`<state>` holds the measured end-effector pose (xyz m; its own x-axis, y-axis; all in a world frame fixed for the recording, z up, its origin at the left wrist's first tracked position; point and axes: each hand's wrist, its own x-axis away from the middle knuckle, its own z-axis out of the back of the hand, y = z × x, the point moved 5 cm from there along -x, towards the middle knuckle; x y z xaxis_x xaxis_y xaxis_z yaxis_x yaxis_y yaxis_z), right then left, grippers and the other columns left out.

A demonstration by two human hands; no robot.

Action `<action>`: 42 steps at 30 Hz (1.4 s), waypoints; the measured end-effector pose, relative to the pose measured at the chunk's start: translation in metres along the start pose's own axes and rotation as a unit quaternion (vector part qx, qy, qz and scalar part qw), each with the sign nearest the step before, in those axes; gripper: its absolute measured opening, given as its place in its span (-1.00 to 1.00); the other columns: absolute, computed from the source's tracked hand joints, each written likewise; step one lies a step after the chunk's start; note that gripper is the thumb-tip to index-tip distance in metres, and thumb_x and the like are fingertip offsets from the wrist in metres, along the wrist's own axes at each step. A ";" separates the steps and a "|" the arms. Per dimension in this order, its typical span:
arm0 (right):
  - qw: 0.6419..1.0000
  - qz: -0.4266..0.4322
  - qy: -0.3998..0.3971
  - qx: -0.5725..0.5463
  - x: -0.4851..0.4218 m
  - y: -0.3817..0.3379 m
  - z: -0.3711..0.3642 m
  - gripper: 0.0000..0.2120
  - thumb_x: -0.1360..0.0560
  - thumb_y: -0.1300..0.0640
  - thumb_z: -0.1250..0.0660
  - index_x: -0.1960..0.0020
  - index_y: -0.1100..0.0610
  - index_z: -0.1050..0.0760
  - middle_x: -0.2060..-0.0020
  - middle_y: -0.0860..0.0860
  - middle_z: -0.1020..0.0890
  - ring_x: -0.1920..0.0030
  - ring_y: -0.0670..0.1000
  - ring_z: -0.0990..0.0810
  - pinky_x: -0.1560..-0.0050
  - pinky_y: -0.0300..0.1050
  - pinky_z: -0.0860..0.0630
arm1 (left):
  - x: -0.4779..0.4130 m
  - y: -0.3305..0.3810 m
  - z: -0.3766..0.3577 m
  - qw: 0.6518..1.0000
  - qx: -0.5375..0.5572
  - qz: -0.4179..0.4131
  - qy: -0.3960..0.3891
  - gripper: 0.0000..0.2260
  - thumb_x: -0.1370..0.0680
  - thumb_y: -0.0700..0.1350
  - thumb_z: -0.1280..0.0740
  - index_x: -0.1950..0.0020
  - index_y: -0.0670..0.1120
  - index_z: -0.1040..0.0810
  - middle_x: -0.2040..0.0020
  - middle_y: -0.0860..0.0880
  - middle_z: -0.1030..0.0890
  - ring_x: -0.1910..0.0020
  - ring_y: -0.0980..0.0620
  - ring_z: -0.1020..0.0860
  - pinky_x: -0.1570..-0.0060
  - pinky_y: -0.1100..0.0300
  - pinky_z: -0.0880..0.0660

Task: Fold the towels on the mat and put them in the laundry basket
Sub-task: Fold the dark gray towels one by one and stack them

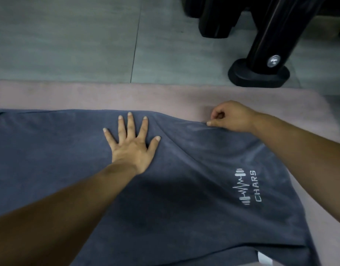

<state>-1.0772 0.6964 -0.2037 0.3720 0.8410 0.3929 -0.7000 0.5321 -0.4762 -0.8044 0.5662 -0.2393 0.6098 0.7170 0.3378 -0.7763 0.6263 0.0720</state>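
Pink mat (165,96) lies on grey tiled floor (69,45).

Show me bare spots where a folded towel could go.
Free: the pink mat strip between the far edge of the blue-grey towel and the grey floor, and that floor left of the black machine foot. Crowded: the towel covers the near mat, the left hand presses it flat and the right hand pinches its far edge.
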 end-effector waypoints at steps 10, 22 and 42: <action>0.987 -0.025 0.154 0.037 -0.012 0.008 0.010 -0.83 -0.54 0.02 -0.41 0.16 0.10 -0.59 0.22 0.01 -0.61 0.18 0.05 -0.56 0.10 -0.13 -0.46 | 0.002 0.006 0.003 1.000 -0.024 0.013 0.007 -0.35 -0.58 0.37 0.22 -0.61 0.16 0.28 -0.62 -0.09 0.30 -0.58 -0.16 0.35 -0.45 -0.37 0.31; 0.996 -0.056 0.042 0.060 0.035 0.080 0.041 -0.75 -0.42 -0.15 -0.49 0.21 -0.01 -0.53 0.28 -0.10 -0.59 0.21 -0.02 -0.56 0.11 -0.13 -0.48 | 0.052 0.113 -0.019 0.995 0.037 -0.091 -0.006 -0.32 -0.60 0.34 0.08 -0.62 0.11 0.22 -0.60 -0.15 0.35 -0.55 -0.14 0.42 -0.46 -0.30 0.36; 0.970 -0.147 0.180 -0.067 0.067 0.165 0.051 -0.81 -0.45 0.02 -0.52 0.11 0.10 -0.57 0.18 0.03 -0.60 0.19 0.00 -0.54 0.03 -0.09 -0.55 | 0.037 0.145 -0.021 0.994 0.054 0.022 -0.098 -0.08 -0.43 0.55 -0.02 -0.56 0.19 0.40 -0.53 -0.18 0.49 -0.50 -0.20 0.49 -0.45 -0.31 0.36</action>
<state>-1.1990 0.8358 -0.2155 0.7492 0.6176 0.2392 -0.4551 0.7424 -0.4916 -0.8909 0.6900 -0.2360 0.5401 0.6633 0.5180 -0.8205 0.5519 0.1489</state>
